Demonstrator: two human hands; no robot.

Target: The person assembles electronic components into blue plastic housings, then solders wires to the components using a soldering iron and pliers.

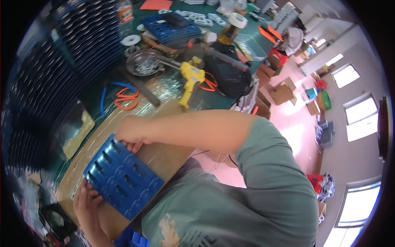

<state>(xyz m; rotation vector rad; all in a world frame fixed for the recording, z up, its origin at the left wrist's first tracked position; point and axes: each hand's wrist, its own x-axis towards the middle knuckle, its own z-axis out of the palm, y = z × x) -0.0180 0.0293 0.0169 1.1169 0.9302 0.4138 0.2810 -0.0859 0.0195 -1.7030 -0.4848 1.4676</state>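
A blue slotted plastic panel [123,181] lies tilted on a brown board in front of me. Dark elongated openings run across it in rows, some with shiny bits. My left hand [87,201] grips its left edge with curled fingers. At the upper corner, my right hand [133,132] is closed, its fingertips bent down against the panel. Whatever those fingers hold, if anything, is hidden beneath them. My right forearm crosses above the board's far part.
Tall stacks of blue panels [88,33] rise at the left. Beyond the board are a yellow glue gun [191,80], a metal pan of small parts [144,64], orange-handled scissors [126,99] and a dark bar [142,88]. A bag of pale pieces [78,133] lies left; a jar [233,29] stands farther back.
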